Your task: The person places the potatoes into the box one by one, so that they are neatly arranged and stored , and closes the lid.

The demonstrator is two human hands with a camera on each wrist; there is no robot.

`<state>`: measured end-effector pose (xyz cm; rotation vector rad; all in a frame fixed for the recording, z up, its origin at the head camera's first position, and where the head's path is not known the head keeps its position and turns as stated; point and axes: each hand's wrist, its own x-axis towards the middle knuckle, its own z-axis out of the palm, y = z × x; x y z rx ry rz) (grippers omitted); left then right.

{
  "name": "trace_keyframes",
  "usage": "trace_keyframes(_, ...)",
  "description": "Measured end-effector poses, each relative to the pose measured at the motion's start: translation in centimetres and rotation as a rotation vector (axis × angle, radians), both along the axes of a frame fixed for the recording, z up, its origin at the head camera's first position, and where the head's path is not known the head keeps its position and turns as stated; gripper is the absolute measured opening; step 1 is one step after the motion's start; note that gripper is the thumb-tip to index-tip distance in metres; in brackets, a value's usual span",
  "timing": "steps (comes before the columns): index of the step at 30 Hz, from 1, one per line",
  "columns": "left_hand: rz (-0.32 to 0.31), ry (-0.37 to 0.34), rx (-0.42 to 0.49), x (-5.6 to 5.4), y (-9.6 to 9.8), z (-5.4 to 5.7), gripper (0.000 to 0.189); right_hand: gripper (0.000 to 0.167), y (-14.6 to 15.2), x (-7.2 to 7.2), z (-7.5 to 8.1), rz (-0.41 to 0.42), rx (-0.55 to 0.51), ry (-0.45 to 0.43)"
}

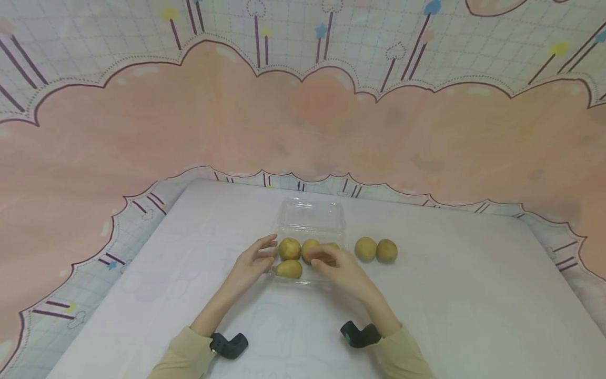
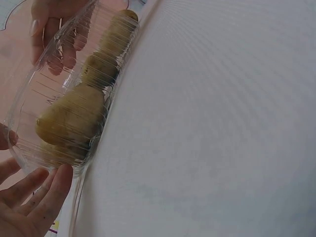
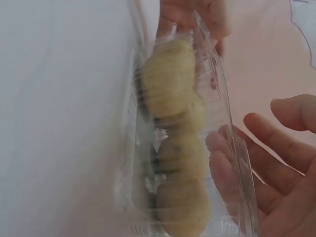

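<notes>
Potatoes (image 1: 290, 249) part-fill the clear box (image 1: 303, 282), at least four inside, toward the bench's (image 1: 450, 295) far edge. Two more (image 1: 365, 249) are left outside, touching each other beyond the box's right edge; the lid (image 1: 311, 216) is unclosed. Left hand (image 1: 253, 258) fingers spread at the box's left edge; right hand (image 1: 338, 268) fingers, loosely parted, hover over its right half, seemingly empty.

Left sleeve (image 1: 183, 353) and right sleeve (image 1: 405, 353): long, plain cloth, pale yellow-khaki, lightly creased; both end at the wrists, well apart from the far edge of the worktop (image 1: 473, 295). Left wrist unit (image 1: 232, 347) and right wrist unit (image 1: 360, 336): black, compact, bent like an elbow, corners rounded. Left hand (image 1: 253, 259) and right hand (image 1: 342, 268): bare.
</notes>
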<state>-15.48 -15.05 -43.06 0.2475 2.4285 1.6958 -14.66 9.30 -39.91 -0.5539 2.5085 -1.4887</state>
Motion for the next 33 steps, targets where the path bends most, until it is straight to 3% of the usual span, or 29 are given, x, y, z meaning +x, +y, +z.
trace_keyframes(9,-0.012,-0.005,0.011,0.1,0.0,0.0,0.057,0.028,2.3,-0.3,0.4,-0.043,-0.01,0.044)
trace_keyframes(16,-0.014,0.003,0.013,0.0,-0.1,-0.1,0.054,0.03,4.9,-1.0,1.0,-0.043,-0.009,0.153)
trace_keyframes(26,-0.012,-0.006,0.009,0.1,-0.1,-0.1,0.056,0.035,8.2,-0.9,1.4,-0.136,0.055,0.113)
trace_keyframes(33,-0.011,-0.007,0.006,0.0,0.0,-0.1,0.056,0.039,10.7,-1.1,1.0,-0.212,0.039,0.106)
